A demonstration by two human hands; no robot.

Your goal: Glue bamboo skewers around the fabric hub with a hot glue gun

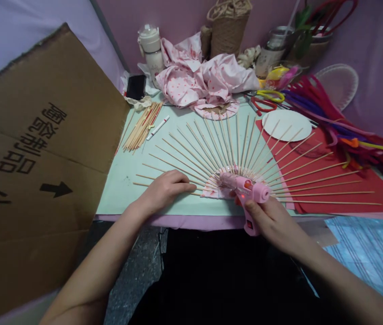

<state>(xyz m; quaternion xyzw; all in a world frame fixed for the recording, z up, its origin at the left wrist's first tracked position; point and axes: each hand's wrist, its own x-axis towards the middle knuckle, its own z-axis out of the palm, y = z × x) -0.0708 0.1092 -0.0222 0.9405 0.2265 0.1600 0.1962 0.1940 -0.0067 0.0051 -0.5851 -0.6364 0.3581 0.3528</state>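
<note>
Many thin wooden sticks [181, 151] fan out from a half-round base [208, 189] covered in pink spotted cloth. My right hand [272, 219] is wrapped round the handle of a pink hot glue gun [252, 194], whose small red light glows. The gun's nozzle points left over the base, and its tip is hard to make out against the cloth. My left hand [166, 189] lies palm down over the lowest sticks on the left. Its thumb and forefinger close on a stick near the base; the fingertips are partly hidden.
Left stands a tall cardboard box [42, 180]. Behind the fan are a stick bundle [144, 126], a marker [158, 127], crumpled spotted cloth [208, 76], a bottle [152, 54] and scissors [264, 104]. Red sheets [313, 180], a white oval [286, 125] and pipe cleaners [340, 117] lie right.
</note>
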